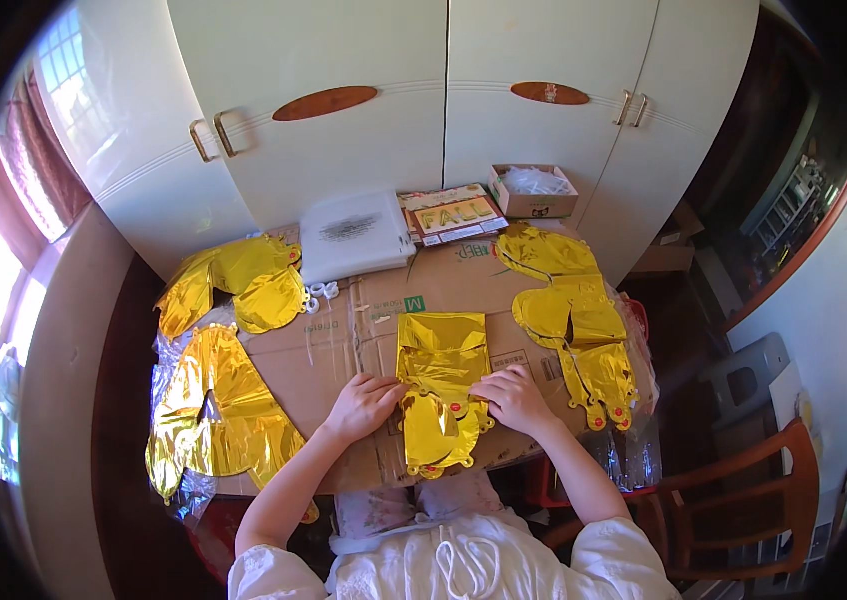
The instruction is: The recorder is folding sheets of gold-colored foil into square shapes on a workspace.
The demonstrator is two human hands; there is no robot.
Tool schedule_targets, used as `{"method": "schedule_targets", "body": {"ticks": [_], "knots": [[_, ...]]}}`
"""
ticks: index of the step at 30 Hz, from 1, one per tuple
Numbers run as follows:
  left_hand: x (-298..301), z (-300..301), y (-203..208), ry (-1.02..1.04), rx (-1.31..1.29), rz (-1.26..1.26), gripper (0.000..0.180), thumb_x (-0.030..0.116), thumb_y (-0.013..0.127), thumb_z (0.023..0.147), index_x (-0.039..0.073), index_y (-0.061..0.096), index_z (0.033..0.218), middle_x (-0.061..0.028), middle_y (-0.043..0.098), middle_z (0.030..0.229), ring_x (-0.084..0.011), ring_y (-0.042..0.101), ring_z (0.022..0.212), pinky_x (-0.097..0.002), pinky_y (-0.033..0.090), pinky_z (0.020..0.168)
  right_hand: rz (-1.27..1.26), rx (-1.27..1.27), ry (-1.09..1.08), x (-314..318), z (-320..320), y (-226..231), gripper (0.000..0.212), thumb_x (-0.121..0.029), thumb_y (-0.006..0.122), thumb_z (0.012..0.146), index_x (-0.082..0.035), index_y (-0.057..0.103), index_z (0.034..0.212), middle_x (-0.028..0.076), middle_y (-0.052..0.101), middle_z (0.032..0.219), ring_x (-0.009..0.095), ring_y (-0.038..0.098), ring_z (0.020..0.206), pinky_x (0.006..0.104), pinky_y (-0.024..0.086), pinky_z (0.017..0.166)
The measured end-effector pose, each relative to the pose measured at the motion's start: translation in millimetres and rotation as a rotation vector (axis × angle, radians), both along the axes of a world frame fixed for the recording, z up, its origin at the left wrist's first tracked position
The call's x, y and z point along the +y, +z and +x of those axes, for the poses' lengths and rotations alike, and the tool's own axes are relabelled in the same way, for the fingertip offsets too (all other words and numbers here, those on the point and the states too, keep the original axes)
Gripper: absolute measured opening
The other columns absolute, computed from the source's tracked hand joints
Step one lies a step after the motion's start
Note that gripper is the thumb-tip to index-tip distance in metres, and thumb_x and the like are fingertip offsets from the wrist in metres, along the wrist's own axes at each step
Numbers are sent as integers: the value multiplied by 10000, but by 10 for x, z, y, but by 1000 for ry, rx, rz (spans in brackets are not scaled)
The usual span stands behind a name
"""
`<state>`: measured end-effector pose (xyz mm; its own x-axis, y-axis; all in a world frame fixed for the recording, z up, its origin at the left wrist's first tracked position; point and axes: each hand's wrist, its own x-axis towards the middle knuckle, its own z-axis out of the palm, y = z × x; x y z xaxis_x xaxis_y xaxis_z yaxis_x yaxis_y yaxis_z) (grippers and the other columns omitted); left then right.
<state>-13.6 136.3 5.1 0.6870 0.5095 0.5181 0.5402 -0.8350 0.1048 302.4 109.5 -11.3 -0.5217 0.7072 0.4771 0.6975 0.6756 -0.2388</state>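
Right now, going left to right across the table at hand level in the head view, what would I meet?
Lower-left foil → left hand → middle foil → right hand → right foil.

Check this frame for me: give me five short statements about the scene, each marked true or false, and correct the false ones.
1. Both the left hand and the right hand touch the middle gold foil piece. True.
2. The open box stands at the table's front edge. False: the open box stands at the back, near the cabinet doors.
3. Brown cardboard lies beneath the middle gold foil piece. True.
4. The wooden chair is on the person's left. False: the wooden chair is on the right.
5. The whitish plastic package lies left of the open box. True.
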Motion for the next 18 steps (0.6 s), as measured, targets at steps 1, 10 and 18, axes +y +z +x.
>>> {"method": "schedule_targets", "body": {"ticks": [1, 10, 18], "knots": [[4, 5, 7, -8, -5, -11, 275, 101, 609, 819, 64, 633, 1091, -55, 695, 1041, -188, 650, 988, -336, 480, 832, 14, -14, -1, -2, -1, 0, 270, -74, 693, 736, -180, 711, 984, -27, 705, 959, 135, 642, 980, 362, 427, 913], [73, -42, 22, -72, 106, 119, 223, 133, 620, 791, 69, 688, 994, -34, 693, 1081, -168, 641, 1019, -316, 474, 840, 9, 24, 33, 5, 8, -11, 292, -75, 695, 728, -195, 715, 994, -33, 699, 959, 129, 630, 986, 364, 421, 938], [91, -42, 96, -159, 215, 154, 265, 145, 609, 802, 87, 670, 1053, -34, 697, 1076, -160, 658, 995, -313, 471, 822, 67, -80, 33, -18, -40, 94, 286, -110, 624, 807, -259, 721, 1032, -44, 647, 904, 160, 611, 911, 379, 420, 918]]}}
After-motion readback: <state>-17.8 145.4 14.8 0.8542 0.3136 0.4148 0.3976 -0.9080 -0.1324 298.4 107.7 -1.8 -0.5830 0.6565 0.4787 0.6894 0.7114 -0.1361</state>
